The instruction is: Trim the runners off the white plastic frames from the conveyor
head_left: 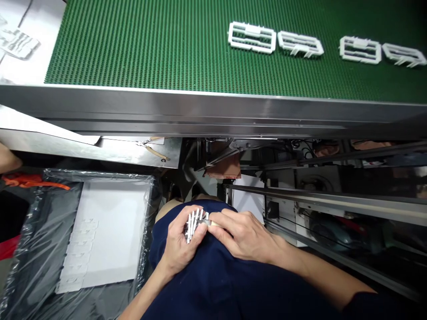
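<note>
The left hand (178, 244) is closed around a white toothed plastic part (194, 224), its fingers and thumb clamping it together; the part sits just in front of the navy shirt (203, 284) on the person's chest, its teeth pointing up and outward. The right hand (243, 235) comes in from the other side, fingertips (220, 220) pinched together at the part's right end, on a slim pale piece (213, 223) too small to identify; the two hands nearly touch around it.

Beside the left forearm lies a black-framed tray (46, 249) lined with clear plastic film, a white sheet (110, 226) inside it with notched white pieces along one edge; an orange strap (33, 181) lies beyond it. To the right run dark metal rails (333, 195) and machinery; ahead, a brushed steel edge (213, 111) borders a green cleated conveyor belt (140, 49), which carries four white plastic frames (251, 38) in a row; paper sheets (23, 40) lie at its far left corner.
</note>
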Demonstrator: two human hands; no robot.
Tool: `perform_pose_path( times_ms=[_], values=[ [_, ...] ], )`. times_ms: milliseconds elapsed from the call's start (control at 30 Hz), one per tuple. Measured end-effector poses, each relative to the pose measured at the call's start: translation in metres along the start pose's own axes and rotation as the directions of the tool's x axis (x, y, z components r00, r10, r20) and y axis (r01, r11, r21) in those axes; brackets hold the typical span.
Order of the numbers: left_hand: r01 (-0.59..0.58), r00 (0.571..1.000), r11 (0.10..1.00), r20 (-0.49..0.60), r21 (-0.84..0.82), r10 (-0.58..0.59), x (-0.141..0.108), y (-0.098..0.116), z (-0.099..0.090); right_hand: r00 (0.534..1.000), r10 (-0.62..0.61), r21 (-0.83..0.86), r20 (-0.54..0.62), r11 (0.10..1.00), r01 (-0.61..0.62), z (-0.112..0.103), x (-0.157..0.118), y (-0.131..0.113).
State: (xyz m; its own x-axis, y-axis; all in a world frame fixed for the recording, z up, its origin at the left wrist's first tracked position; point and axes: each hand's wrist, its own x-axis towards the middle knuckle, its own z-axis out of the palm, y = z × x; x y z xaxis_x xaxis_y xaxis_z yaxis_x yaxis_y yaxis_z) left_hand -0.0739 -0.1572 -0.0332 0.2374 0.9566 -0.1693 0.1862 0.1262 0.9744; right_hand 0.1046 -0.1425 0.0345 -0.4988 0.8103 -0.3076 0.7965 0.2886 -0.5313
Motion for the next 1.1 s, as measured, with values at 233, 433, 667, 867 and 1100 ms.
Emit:
perform_pose_path(
  times_ms=[233, 433, 667, 867, 1100],
  values=[
    [-0.010, 1.000, 1.000, -0.023, -0.023, 0.009, 0.000, -0.006, 0.002, 1.000, 0.000, 0.031, -0.028, 1.000, 0.001, 0.002, 0.001, 0.002],
    [-0.007, 1.000, 1.000, 0.014, -0.008, 0.007, 0.002, -0.007, 0.000, 0.998, -0.064, 0.017, 0.028, 0.998, 0.064, -0.010, 0.004, 0.006],
    [-0.048, 0.999, 0.999, 0.026, 0.023, 0.047, 0.003, -0.006, 0.002, 0.994, -0.091, -0.025, 0.055, 0.995, 0.092, -0.019, 0.004, 0.007],
    [-0.064, 0.998, 0.997, -0.006, 0.043, 0.064, 0.003, -0.004, 0.004, 0.997, -0.033, -0.040, 0.066, 0.999, 0.035, -0.015, 0.003, 0.004],
    [-0.013, 1.000, 0.999, -0.028, 0.045, 0.015, 0.003, -0.001, 0.007, 1.000, 0.002, -0.095, 0.002, 0.995, -0.002, -0.005, -0.003, 0.004]
  ],
)
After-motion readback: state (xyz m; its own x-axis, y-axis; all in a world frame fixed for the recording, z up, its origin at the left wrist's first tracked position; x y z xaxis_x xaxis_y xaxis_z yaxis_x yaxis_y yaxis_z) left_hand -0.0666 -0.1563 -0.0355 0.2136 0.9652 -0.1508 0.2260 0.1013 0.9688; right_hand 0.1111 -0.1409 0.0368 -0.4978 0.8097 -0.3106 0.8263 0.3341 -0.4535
